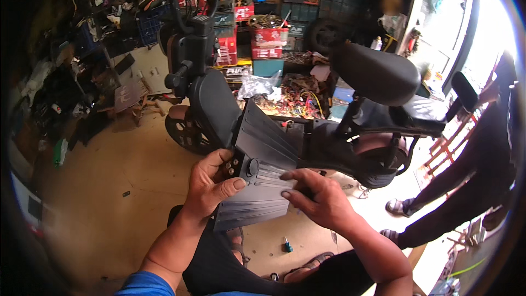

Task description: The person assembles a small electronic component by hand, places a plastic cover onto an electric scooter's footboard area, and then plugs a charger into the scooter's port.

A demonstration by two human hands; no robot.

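A dark grey ribbed plastic footboard panel [263, 178] is tilted in front of me, against the middle of a black electric scooter [216, 96]. My left hand [211, 183] grips its left edge, thumb on top. Beside that thumb are a round black cap [252, 166] and several small round metal pieces [230, 168]; whether they are fixed or loose I cannot tell. Over the panel's right part, my right hand [318, 194] has its thumb and forefinger apart, fingertips at the ribbed surface, the other fingers curled.
A small teal-handled screwdriver [288, 245] lies on the floor near my feet. The scooter's saddle [378, 74] rises at the right. Someone's dark-trousered legs [466, 170] are close by on that side. Boxes, a red tub [268, 35] and tangled wires [301, 101] fill the back.
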